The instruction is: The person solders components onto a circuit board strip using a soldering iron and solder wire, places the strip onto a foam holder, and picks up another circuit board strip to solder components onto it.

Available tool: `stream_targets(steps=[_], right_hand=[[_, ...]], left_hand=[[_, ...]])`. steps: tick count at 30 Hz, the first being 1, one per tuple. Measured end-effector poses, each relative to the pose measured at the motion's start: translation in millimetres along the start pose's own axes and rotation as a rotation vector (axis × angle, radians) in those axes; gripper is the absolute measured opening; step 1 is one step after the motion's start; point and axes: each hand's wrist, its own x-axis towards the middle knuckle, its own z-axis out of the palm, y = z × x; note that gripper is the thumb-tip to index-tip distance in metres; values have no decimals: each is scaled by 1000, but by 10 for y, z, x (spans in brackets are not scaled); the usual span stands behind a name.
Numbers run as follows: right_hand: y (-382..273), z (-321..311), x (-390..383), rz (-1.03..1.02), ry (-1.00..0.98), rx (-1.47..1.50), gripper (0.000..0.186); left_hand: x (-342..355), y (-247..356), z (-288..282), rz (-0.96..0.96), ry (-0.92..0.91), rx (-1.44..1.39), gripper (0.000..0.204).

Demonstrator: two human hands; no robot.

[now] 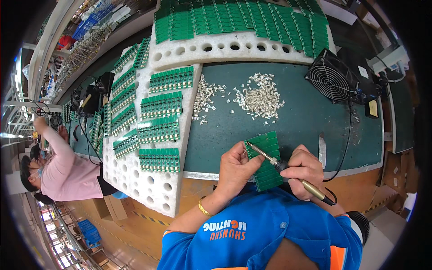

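Observation:
Over the near edge of the bench, my left hand (pixel 237 166) grips a green circuit board panel (pixel 269 176) by its left side, the thumb lying across its face. My right hand (pixel 305 170) is closed around the handle of a soldering iron (pixel 315 191). The iron's metal tip reaches over the panel's upper left corner, close to my left fingertips; whether it touches the board I cannot tell. Beyond the panel lie a large pile of small white connectors (pixel 261 96) and a smaller pile (pixel 203 100) to its left.
White foam sheets (pixel 157 191) with round holes carry rows of populated boards (pixel 158 159) at left and bare green boards (pixel 225 18) at the back. A black fan (pixel 330 76) stands right, near a small yellow sponge (pixel 372 108). A co-worker in pink (pixel 74 175) sits at left.

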Motion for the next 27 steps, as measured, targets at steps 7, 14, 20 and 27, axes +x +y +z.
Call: stream_targets(steps=[7,14,20,27], right_hand=[[-12,-17,1,-12,13,7,28],[-26,-72,-18,-15,58,0,27],[-46,-81,-1,-29,89,2,25],[-35,-82,-1,-46,123,12,18]], left_hand=[[1,-14,5,6,11,-14,22],[-17,34,16,1,2,-124,24],[-7,4,-12,4,-42,-207,26],[-3,17,-60,-64,-68,-268,30]])
